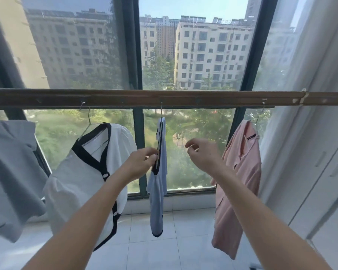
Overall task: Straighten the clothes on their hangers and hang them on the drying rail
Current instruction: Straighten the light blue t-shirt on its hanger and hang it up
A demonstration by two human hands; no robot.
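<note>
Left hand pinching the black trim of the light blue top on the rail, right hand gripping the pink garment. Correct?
Not quite. The left hand does pinch the light blue top, but the head view shows the right hand free in the air, apart from the pink garment.

Along the long brown wooden drying rail (164, 98), open gaps lie on both sides of the pale blue black-trimmed garment (158, 184), which hangs edge-on. The wider gap, toward the pink garment (240, 184), holds the loosely curled right hand (202, 154). The narrower gap, toward the white black-trimmed buttoned top (86, 172), is filled by the left hand (142, 161) pinching the blue garment's trim. A grey garment (10, 172) closes the far left.
</note>
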